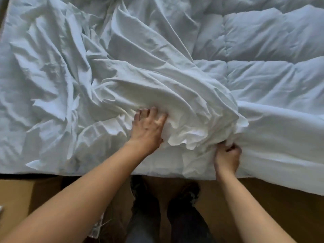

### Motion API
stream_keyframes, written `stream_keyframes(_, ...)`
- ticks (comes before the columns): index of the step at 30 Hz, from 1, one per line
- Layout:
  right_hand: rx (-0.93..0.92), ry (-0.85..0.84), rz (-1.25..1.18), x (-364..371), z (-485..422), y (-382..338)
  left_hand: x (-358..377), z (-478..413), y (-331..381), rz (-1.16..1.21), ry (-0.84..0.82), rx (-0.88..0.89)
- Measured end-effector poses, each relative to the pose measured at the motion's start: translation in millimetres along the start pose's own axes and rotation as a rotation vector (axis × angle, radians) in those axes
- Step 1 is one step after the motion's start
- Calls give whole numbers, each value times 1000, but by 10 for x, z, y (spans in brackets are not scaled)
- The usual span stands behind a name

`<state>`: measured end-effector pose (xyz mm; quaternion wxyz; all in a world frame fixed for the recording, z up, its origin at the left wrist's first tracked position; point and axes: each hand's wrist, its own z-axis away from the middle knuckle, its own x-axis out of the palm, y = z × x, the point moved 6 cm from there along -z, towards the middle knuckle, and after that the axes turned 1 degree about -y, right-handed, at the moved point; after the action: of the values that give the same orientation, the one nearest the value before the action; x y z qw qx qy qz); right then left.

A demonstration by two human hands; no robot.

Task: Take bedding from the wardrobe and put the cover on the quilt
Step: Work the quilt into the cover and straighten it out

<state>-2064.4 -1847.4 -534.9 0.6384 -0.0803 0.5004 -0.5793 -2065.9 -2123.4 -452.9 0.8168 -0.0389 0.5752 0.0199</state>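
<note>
Wooden floor [26,190] runs along 6 o'clock. Above it the crumpled white cover [122,67] spreads from 9 o'clock to centre, overlapping the puffy quilt [271,41] at 2 o'clock. The left hand [149,127] presses straight fingers into a fold, while the right hand [227,155] clenches bunched cover at 5 o'clock. The fabric looks light and limp, probably best gripped at the hem or corners.

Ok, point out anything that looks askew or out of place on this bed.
The thin white fabric cover is crumpled and twisted into a heap at the middle, not spread flat, leaving the puffy white stitched quilt bare on the right. The left hand presses on the folds; the right hand grips the bunched edge.
</note>
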Motion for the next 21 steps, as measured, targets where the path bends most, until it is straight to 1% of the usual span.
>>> stream_keyframes(1, 81, -153, -63, 189, 53, 17, 89, -78, 7, -31, -24, -55)
stream_keyframes(2, 82, -264, -138, 363, 123, -44, 156, -138, 8, -63, -9, -88)
stream_keyframes(3, 50, -301, -192, 508, 170, -135, 199, -187, 18, -87, 39, -92)
stream_keyframes(4, -21, -296, -207, 610, 187, -254, 230, -227, 19, -98, 86, -82)
stream_keyframes(5, -126, -292, -173, 681, 178, -389, 256, -267, 6, -100, 110, -63)
stream_keyframes(7, -315, -283, 29, 668, 64, -583, 279, -342, -54, -99, 82, -12)
stream_keyframes(10, -550, -241, 429, 279, -302, -693, 222, -340, -151, -7, 49, 41)
stream_keyframes(12, -627, -245, 603, -35, -504, -712, 188, -252, -183, 55, 18, 27)
stream_keyframes(13, -631, -224, 639, -183, -587, -725, 178, -198, -180, 68, 1, 29)
stream_keyframes(15, -639, -122, 663, -556, -778, -760, 168, -117, -175, 65, -15, 50)
stream_keyframes(17, -630, -31, 710, -1066, -1079, -711, 149, -68, -221, 43, -26, 52)
stream_keyframes(19, -530, 57, 781, -1703, -1467, -608, 149, -35, -249, 28, -26, 49)
stream_keyframes(21, -352, 158, 799, -2237, -1788, -493, 185, -17, -203, 27, -45, 39)
